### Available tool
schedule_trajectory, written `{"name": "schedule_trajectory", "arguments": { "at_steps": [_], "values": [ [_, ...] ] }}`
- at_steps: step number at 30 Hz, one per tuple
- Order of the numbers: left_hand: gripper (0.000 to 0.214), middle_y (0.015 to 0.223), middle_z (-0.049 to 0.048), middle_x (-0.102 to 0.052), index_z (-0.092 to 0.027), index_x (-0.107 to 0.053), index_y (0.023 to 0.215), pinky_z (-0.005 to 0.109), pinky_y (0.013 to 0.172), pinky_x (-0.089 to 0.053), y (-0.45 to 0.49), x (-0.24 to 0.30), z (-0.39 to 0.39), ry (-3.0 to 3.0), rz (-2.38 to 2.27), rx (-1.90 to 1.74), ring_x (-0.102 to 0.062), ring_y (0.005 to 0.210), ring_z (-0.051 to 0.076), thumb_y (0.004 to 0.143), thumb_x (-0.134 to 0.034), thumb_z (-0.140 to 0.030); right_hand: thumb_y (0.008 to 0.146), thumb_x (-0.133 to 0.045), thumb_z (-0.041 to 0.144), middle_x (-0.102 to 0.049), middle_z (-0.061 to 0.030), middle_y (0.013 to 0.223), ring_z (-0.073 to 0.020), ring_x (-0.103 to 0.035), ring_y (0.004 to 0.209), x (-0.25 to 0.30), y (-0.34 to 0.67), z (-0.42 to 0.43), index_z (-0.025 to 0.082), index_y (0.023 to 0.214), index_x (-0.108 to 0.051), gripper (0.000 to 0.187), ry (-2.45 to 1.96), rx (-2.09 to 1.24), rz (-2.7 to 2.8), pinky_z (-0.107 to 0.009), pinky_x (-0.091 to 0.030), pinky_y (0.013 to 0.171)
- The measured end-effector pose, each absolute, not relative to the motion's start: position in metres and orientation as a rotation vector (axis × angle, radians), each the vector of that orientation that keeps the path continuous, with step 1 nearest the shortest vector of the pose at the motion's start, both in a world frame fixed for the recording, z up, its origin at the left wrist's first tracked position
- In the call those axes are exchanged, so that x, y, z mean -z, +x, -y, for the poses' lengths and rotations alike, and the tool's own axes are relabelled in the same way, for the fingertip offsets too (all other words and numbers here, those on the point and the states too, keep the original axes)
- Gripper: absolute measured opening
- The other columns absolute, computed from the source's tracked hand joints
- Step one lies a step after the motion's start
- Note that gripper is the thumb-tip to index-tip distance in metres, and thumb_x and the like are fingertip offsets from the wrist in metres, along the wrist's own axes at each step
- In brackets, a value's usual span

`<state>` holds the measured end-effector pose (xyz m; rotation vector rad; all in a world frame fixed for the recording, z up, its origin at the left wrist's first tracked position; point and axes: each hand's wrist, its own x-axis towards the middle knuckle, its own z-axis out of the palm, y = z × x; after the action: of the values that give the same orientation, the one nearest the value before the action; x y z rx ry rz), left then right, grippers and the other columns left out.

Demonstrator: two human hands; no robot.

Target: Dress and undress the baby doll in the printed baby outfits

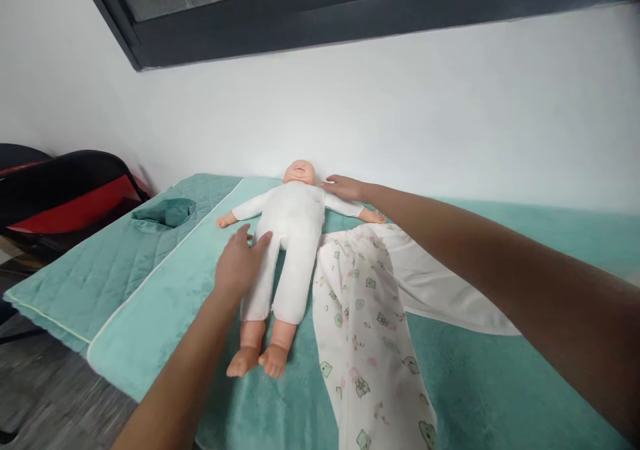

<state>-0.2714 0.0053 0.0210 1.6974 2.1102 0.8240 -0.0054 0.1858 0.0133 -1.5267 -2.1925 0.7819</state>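
The doll point(295, 217) lies face up at the centre of the frame, on the green cover point(160, 290). Left hand point(240, 260): fingers spread, nothing grasped, at the doll's hip. Right hand point(345, 187): open, nothing grasped, beside the doll's shoulder. Contact cannot be confirmed for either hand. Status: the doll appears fully laid out, limbs apart; the trousers point(365, 303), lower centre, lie spread beside it, not on its legs.

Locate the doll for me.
In the head view, the doll lies just left of centre on the green cover, immediately left of the patterned pants.
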Motion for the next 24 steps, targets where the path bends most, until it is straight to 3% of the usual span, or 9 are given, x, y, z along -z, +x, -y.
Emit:
{"name": "schedule_trajectory", "arguments": {
  "at_steps": [2, 5, 9, 12, 14, 16, 18, 21, 24],
  "values": [
    [0.049, 0.138, 0.0221, -0.055, -0.014, -0.049, 0.141, 0.055, 0.101, -0.045, -0.257, -0.027, 0.013, 2.276, -2.231, -0.696, -0.051, 0.13, 0.039, 0.093, -0.05, -0.025, 0.095, -0.029, 0.066, -0.068, -0.0201, 0.123, -0.0311, -0.065, 0.108, -0.009, 0.032, -0.173, 0.012, 0.115, -0.062, 0.067, -1.808, -0.64, 2.277, -0.041, -0.049, 0.093],
    [0.055, 0.143, 0.0157, -0.053, -0.021, -0.05, 0.141, 0.048, 0.106, -0.042, -0.227, -0.028, 0.049, 2.988, -1.697, -0.368, -0.044, 0.138, 0.033, 0.088, -0.049, -0.007, 0.094, -0.031, 0.066, -0.073, -0.0214, 0.1, -0.0339, -0.067, 0.097, -0.006, 0.095, -0.137, 0.012, 0.095, -0.067, 0.065, -2.034, -0.545, 2.339, -0.045, -0.049, 0.087],
    [0.067, 0.154, 0.0102, -0.044, -0.029, -0.039, 0.149, 0.049, 0.108, -0.041, -0.187, -0.007, 0.079, 3.185, -1.348, -0.183, -0.043, 0.14, 0.03, 0.088, -0.046, -0.005, 0.084, -0.05, 0.068, -0.071, -0.0215, 0.108, -0.0386, -0.065, 0.101, -0.01, 0.149, -0.073, 0.015, 0.09, -0.069, 0.056, -2.122, -0.458, 2.443, -0.047, -0.047, 0.084],
    [0.072, 0.159, 0.0128, -0.035, -0.027, -0.027, 0.156, 0.051, 0.111, -0.038, -0.166, 0.01, 0.077, 3.182, -1.427, -0.373, -0.04, 0.142, 0.032, 0.089, -0.041, -0.004, 0.081, -0.065, 0.054, -0.071, -0.0172, 0.112, -0.0355, -0.064, 0.103, -0.018, 0.139, -0.024, 0.018, 0.092, -0.068, 0.038, -1.979, -0.49, 2.539, -0.041, -0.046, 0.084],
    [0.074, 0.161, 0.0149, -0.031, -0.024, -0.025, 0.157, 0.053, 0.114, -0.034, -0.157, 0.013, 0.071, 3.153, -1.453, -0.484, -0.034, 0.145, 0.034, 0.087, -0.043, -0.004, 0.092, -0.053, 0.047, -0.07, -0.0117, 0.117, -0.0281, -0.063, 0.106, -0.025, 0.111, 0.01, 0.02, 0.101, -0.066, 0.032, -1.804, -0.517, 2.575, -0.035, -0.045, 0.086],
    [0.076, 0.163, 0.0156, -0.027, -0.023, -0.031, 0.155, 0.056, 0.116, -0.029, -0.152, 0.01, 0.068, 3.104, -1.453, -0.547, -0.027, 0.149, 0.034, 0.083, -0.047, -0.004, 0.099, -0.04, 0.048, -0.07, -0.0051, 0.115, -0.0201, -0.063, 0.102, -0.03, 0.076, 0.046, 0.023, 0.105, -0.063, 0.034, -1.617, -0.554, 2.602, -0.029, -0.044, 0.085],
    [0.069, 0.163, 0.0152, -0.025, -0.024, -0.045, 0.147, 0.059, 0.117, -0.024, -0.152, 0.005, 0.07, 3.059, -1.412, -0.538, -0.022, 0.15, 0.036, 0.08, -0.052, -0.006, 0.099, -0.041, 0.049, -0.07, -0.004, 0.105, -0.0183, -0.063, 0.091, -0.032, 0.047, 0.08, 0.021, 0.1, -0.062, 0.035, -1.277, -0.651, 2.676, -0.028, -0.044, 0.079],
    [0.044, 0.159, 0.0148, -0.035, -0.021, -0.067, 0.118, 0.062, 0.117, -0.021, -0.155, -0.003, 0.082, 2.946, -1.393, -0.48, -0.026, 0.149, 0.037, 0.078, -0.053, -0.007, 0.095, -0.05, 0.052, -0.069, -0.0039, 0.101, -0.0206, -0.062, 0.088, -0.03, 0.033, 0.118, 0.022, 0.1, -0.061, 0.033, -1.038, -0.741, 2.744, -0.03, -0.043, 0.074],
    [0.034, 0.134, 0.0139, -0.061, -0.019, -0.067, 0.104, 0.054, 0.113, -0.034, -0.151, -0.013, 0.102, 2.581, -1.475, -0.626, -0.052, 0.13, 0.031, 0.078, -0.049, -0.006, 0.089, -0.059, 0.054, -0.065, -0.0111, 0.113, -0.0292, -0.061, 0.102, -0.025, 0.05, 0.138, 0.019, 0.112, -0.06, 0.042, -1.347, -0.635, 2.667, -0.037, -0.044, 0.08]
  ]
}}
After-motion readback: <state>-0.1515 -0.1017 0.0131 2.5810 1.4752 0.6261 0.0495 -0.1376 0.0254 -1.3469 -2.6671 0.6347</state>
